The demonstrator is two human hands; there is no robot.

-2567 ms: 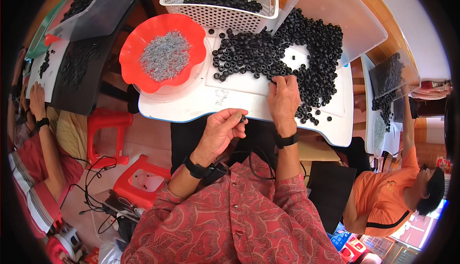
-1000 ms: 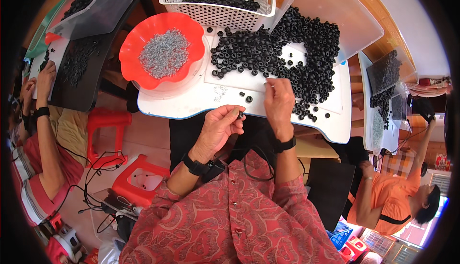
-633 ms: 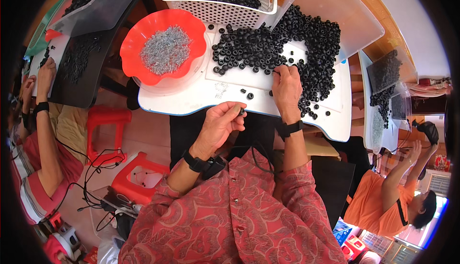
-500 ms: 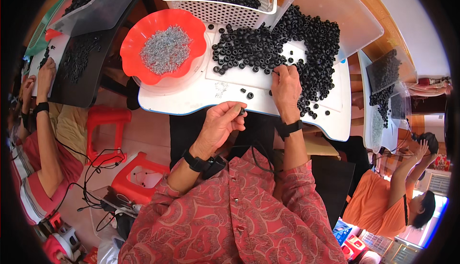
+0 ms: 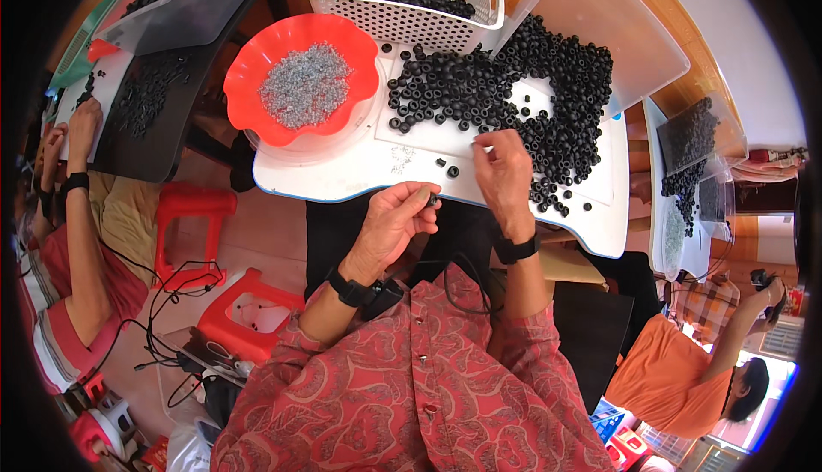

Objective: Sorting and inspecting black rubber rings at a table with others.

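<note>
Black, rounded pieces with holes through their middles are forming a wide heap of beads (image 5: 445,86), matte and too many to count, and are spreading across a smooth white board (image 5: 432,136) on a white table (image 5: 325,181) with a blue edge. One open spot within the heap is baring the board, with at least two single pieces sitting in it.

One white perforated plastic basket (image 5: 402,25) is standing behind, with more black pieces lying inside. One glossy red bowl with a scalloped rim (image 5: 241,95) is holding a mound of tiny translucent grey bits (image 5: 306,85). One clear plastic bin (image 5: 625,39) is leaning behind the heap. Two loose black pieces (image 5: 454,171) are lying near the table's front edge.

Two bare hands are working here, each wrist wearing one black band. The left hand (image 5: 396,222) is pinching one small black ring-like piece (image 5: 431,200) between thumb and forefinger, just in front of the table edge, its other fingers curling. The right hand (image 5: 505,174) is bringing thumb and forefinger close together over the bare board; whether they are gripping anything cannot be told.

Half a second ago those right fingertips were at the heap's edge; now they are hanging left of it, while the left hand is keeping its pinch.
</note>
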